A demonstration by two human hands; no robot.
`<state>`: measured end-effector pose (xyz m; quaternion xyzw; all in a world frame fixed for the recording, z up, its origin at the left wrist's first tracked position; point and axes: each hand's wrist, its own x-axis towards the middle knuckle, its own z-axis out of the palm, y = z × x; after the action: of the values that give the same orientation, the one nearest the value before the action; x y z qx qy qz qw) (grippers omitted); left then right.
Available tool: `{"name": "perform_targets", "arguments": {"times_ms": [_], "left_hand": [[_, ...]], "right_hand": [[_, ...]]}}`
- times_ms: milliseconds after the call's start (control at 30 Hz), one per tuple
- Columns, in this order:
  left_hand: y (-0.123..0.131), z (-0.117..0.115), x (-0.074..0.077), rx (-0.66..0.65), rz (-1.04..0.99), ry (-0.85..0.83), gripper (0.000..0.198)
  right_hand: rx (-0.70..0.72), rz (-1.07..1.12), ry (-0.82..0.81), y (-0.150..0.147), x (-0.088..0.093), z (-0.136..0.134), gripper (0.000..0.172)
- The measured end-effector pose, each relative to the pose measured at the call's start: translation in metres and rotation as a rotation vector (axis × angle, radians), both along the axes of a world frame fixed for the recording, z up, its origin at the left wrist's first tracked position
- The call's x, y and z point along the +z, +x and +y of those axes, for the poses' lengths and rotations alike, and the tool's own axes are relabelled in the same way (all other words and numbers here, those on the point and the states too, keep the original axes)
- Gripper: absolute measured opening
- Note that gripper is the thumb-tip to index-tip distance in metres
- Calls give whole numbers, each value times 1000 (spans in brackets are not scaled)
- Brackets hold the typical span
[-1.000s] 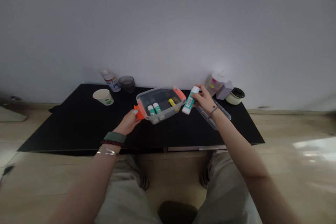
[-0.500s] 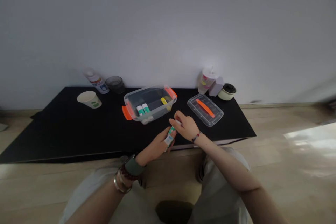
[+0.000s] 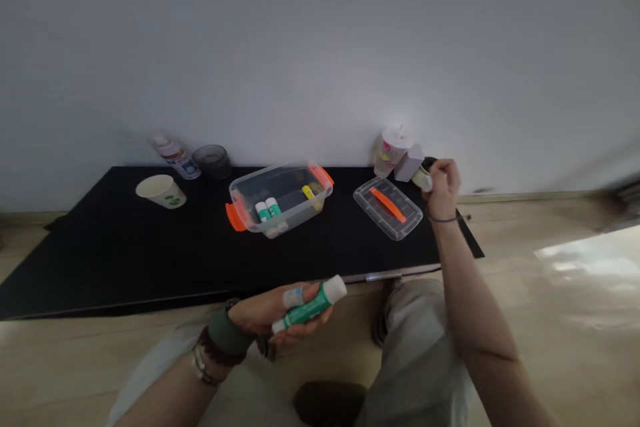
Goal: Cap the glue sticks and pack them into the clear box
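Note:
My left hand (image 3: 280, 310) is closed round a green glue stick (image 3: 306, 310) with a white end, tilted up to the right in front of the table edge. A white and light-blue patch shows by the thumb; I cannot tell what it belongs to. My right hand (image 3: 443, 185) is raised at the table's right end, fingers closed on a small white cap-like piece (image 3: 426, 182). Behind it, a cream pot (image 3: 419, 175) with a black top is partly hidden. A clear box (image 3: 300, 219) with orange clips holds green-and-white glue sticks (image 3: 267, 209) and a yellow item (image 3: 309, 193).
Right of the box lies its clear lid (image 3: 400, 227) with an orange handle (image 3: 387, 205). A lidded cup (image 3: 390, 153) and pale carton (image 3: 409, 163) stand by the wall. Leftward are a paper cup (image 3: 163, 191), spray can (image 3: 176, 159) and dark glass bowl (image 3: 213, 161) on the black table (image 3: 150, 260).
My hands have come apart. The right one moved up and right towards the pot with the small white piece; the left lowered towards me with the glue stick, now turned flatter.

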<state>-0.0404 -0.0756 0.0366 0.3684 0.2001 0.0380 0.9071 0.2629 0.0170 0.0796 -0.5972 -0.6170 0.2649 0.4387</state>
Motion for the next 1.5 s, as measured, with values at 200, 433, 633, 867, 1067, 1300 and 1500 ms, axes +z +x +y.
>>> {"name": "perform_targets", "arguments": {"times_ms": [200,433,633,867,1067,1300,1500], "left_hand": [[23,15,-26,464,280,193,39],[39,39,-43,546,517,212,43],[47,46,-63,635,394,289,66],[41,53,-84,592,481,557,78],[28,60,-88,547,635,877,56],[17,60,-74,515,670,1055,55],[7,65,-59,439,856,1258,58]], "right_hand": [[211,-702,-481,-19,-74,26,22],[129,-669,-324,-42,-80,29,32],[466,-117,-596,-76,-85,-2,40],[192,-461,-557,-61,-106,20,29],[2,-848,-553,-41,-104,36,34],[40,-727,-43,-98,-43,82,35],[433,-716,-228,-200,-44,141,18]]}}
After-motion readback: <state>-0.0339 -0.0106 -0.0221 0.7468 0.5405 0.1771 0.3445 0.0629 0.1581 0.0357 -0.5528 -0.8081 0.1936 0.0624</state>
